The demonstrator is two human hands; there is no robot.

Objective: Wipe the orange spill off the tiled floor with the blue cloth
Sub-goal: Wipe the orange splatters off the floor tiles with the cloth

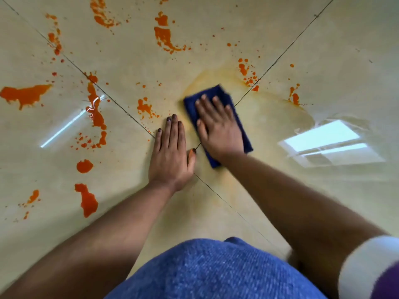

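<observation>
On floor [133, 61], at the meeting of 4 tiles: folded cloth [218, 98], flat under right hand [219, 128], fingers straight, slightly apart. Pale orange smear rings it. Left hand [170, 152] flat just beside, fingers together. Spill [96, 113] patches lie thick to the left and beyond.

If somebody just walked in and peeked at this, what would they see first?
Probably the bright orange spill, splashed in blobs and dots over the left and far parts of the shiny tiled floor. Next, the blue cloth in the middle, pressed flat under the right hand, with a pale yellowish smear around it. The left hand rests flat on the floor just beside it.
</observation>
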